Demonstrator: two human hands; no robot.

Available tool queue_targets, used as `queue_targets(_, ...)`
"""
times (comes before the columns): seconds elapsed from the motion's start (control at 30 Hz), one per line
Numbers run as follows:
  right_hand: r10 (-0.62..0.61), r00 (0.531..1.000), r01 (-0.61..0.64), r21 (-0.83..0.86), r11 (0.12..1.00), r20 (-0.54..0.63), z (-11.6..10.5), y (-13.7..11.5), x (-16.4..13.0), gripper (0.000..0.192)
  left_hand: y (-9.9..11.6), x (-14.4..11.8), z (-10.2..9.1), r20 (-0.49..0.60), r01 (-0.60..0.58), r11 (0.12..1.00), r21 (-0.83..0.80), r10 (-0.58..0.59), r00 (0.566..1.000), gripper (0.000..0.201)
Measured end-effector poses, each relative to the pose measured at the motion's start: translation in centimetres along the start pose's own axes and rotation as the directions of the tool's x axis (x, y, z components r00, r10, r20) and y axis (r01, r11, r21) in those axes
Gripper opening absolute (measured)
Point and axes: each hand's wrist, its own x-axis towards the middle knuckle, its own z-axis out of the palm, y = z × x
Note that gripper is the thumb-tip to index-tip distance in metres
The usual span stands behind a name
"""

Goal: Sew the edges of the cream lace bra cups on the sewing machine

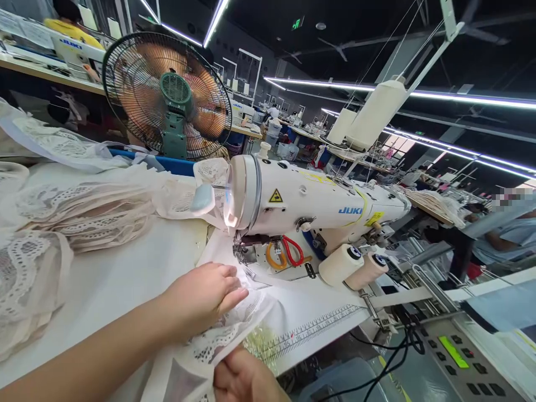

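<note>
White lace fabric [220, 341] runs from the front of the sewing machine [301, 195] down over the near table edge. Palm down, my left hand [205, 296] lies on this fabric just short of the needle and presser foot [243, 254]; its fingers point right and are partly hidden, the thumb apart. Lower down, my right hand [249, 377] has its curled fingers closed on the fabric's hanging edge. Part of the right hand is cut off by the bottom of the view.
Stacked lace pieces [100, 209] lie on the left. Red-and-yellow-handled snips [288, 252], a dark blade [310, 270] and thread cones [341, 263] sit right of the needle. A large fan [176, 95] stands behind. A control panel [460, 357] is at lower right. Other people work farther off.
</note>
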Motion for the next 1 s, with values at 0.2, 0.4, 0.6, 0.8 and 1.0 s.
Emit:
queue_targets(0.2, -0.206, 0.974, 0.210, -0.031, 0.977, 0.097, 1.3, -0.2, 0.7, 0.077, 0.0, 0.5, -0.6, 0.122, 0.043, 0.997, 0.068, -0.051, 0.991, 0.040)
queue_targets(0.4, -0.195, 0.981, 0.195, -0.044, 0.980, 0.010, 1.5, -0.1, 2.0, 0.075, -0.1, 0.5, -0.5, 0.140, 0.046, 0.987, 0.151, -0.067, 0.988, 0.038)
queue_targets(0.6, -0.154, 0.986, 0.159, -0.093, 0.983, 0.056, 1.1, -0.8, 2.2, 0.072, -0.2, 0.5, 0.1, 0.091, 0.020, 0.979, 0.201, -0.039, 0.995, 0.039)
queue_targets(0.8, -0.222, 0.975, 0.224, -0.126, 0.967, 0.029, 1.4, -0.5, 2.4, 0.059, 0.1, 0.8, -0.3, 0.076, 0.033, 0.939, 0.341, -0.063, 0.995, 0.041)
queue_targets(1.0, -0.222, 0.975, 0.204, -0.329, 0.922, -0.019, 0.8, -0.4, 3.5, 0.052, 0.0, 1.1, -0.2, 0.097, 0.113, 0.926, 0.360, -0.157, 0.983, 0.049)
